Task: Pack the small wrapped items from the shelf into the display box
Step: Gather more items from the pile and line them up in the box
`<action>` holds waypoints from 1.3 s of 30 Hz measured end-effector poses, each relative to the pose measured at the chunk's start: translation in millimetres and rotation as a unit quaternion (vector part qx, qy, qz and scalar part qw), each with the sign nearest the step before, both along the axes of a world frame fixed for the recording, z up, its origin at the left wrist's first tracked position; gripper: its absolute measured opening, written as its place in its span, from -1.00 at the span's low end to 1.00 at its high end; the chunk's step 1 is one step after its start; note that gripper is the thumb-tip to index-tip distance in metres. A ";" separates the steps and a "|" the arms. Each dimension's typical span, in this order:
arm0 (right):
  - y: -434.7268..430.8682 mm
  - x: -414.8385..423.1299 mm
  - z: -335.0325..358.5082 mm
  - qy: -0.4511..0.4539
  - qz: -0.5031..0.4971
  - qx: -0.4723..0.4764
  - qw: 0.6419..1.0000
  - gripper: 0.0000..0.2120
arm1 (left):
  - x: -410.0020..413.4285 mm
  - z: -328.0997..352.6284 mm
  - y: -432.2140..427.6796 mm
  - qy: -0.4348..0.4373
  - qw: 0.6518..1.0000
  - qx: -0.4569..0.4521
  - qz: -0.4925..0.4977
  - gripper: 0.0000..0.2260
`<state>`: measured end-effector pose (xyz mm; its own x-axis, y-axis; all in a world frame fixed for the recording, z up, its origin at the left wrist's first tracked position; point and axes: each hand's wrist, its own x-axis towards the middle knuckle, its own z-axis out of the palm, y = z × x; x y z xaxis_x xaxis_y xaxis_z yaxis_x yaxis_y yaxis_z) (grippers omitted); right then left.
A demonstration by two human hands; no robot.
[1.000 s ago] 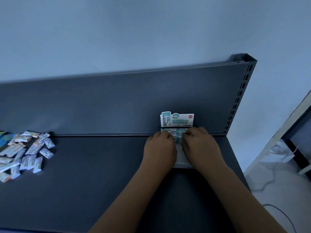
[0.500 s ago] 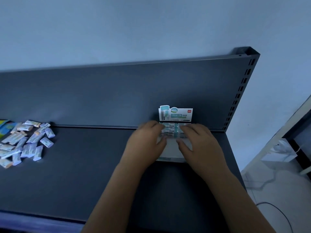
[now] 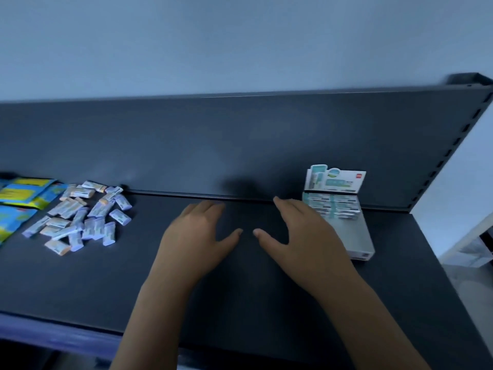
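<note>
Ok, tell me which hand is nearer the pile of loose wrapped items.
Left. The left hand is just right of the pile; the right hand is farther right, by the display box.

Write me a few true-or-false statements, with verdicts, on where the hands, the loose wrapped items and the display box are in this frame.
1. The left hand and the right hand are both empty, fingers spread above the shelf. True.
2. The display box stands at the left end of the shelf. False: it stands at the right end, to the right of both hands.
3. A pile of loose wrapped items lies on the shelf to the left of the hands. True.
4. The display box is empty. False: packed items fill its rear part, and only the front part is bare.
5. Yellow-and-blue packets lie at the far left, beside the pile. True.
</note>
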<state>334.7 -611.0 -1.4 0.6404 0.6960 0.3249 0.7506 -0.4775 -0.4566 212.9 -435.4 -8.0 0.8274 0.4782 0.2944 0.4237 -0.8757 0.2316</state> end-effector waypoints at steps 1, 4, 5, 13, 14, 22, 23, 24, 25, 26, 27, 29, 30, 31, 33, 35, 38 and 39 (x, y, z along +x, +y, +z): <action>13.1 -9.8 -0.4 0.005 0.000 -0.002 1.000 -0.29 | -9.1 -0.5 12.7 0.004 1.000 -0.003 0.000 -0.40; 56.9 -43.1 -3.0 0.021 -0.012 -0.001 1.000 -0.28 | -41.5 -2.4 62.0 0.013 1.000 -0.002 -0.002 -0.38; 72.2 -55.4 -4.7 0.028 -0.017 -0.001 0.999 -0.27 | -54.1 -3.6 80.3 0.016 1.000 0.000 -0.004 -0.38; 190.5 -159.5 -11.0 0.081 -0.070 -0.001 0.994 -0.27 | -166.8 4.1 213.7 0.051 0.997 -0.029 -0.040 -0.48; 201.8 -171.0 -10.8 0.071 -0.073 -0.007 0.995 -0.27 | -178.4 4.5 227.6 0.053 0.997 -0.037 -0.046 -0.51; 259.8 -224.3 -16.1 0.062 -0.047 -0.037 0.996 -0.31 | -238.4 -2.7 291.2 0.040 0.997 -0.067 -0.014 -0.54; 265.4 -227.6 -15.4 0.061 -0.040 -0.037 0.997 -0.33 | -241.8 -3.8 295.6 0.042 0.997 -0.066 -0.014 -0.53; 271.0 -229.7 -14.9 0.055 -0.034 -0.038 0.997 -0.35 | -245.0 -5.0 299.9 0.046 0.997 -0.063 -0.012 -0.52; 276.7 -230.8 -14.9 0.047 -0.027 -0.042 0.998 -0.38 | -247.6 -6.4 304.2 0.049 0.997 -0.058 -0.006 -0.52; 282.1 -230.7 -15.0 0.039 -0.019 -0.044 0.998 -0.42 | -249.2 -6.7 308.1 0.050 0.997 -0.055 0.002 -0.52; 286.5 -229.9 -15.5 0.037 -0.014 -0.045 0.998 -0.47 | -250.2 -7.7 311.5 0.049 0.997 -0.054 0.008 -0.52; 295.0 -228.5 -17.8 0.038 -0.009 -0.045 0.998 -0.52 | -250.6 -9.8 316.3 0.044 0.998 -0.053 0.011 -0.54; 299.2 -229.1 -19.0 0.034 -0.007 -0.049 0.998 -0.52 | -249.9 -11.2 317.4 0.046 0.998 -0.052 0.008 -0.54; 304.9 -231.3 -20.1 0.029 -0.005 -0.056 0.998 -0.53 | -249.2 -12.8 319.2 0.049 0.998 -0.051 0.003 -0.55; 317.2 -238.6 -23.1 0.011 0.006 -0.061 0.998 -0.58 | -246.3 -15.2 324.6 0.055 0.997 -0.051 -0.012 -0.55; 329.2 -246.3 -27.4 -0.005 0.026 -0.059 0.998 -0.66 | -242.9 -16.5 331.4 0.058 0.996 -0.055 -0.026 -0.56; 350.4 -250.7 -32.1 -0.021 0.046 -0.074 0.996 -0.69 | -240.7 -18.5 346.4 0.054 0.995 -0.064 -0.046 -0.61; 356.8 -251.0 -34.4 -0.029 0.047 -0.084 0.995 -0.67 | -239.6 -20.3 352.6 0.051 0.995 -0.067 -0.057 -0.62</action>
<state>83.7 -254.2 -35.8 0.5542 0.7993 0.2325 0.8178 -0.4707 -0.3311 -26.7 -82.8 -28.4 0.9005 0.4094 0.1464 0.3509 -0.8831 0.3114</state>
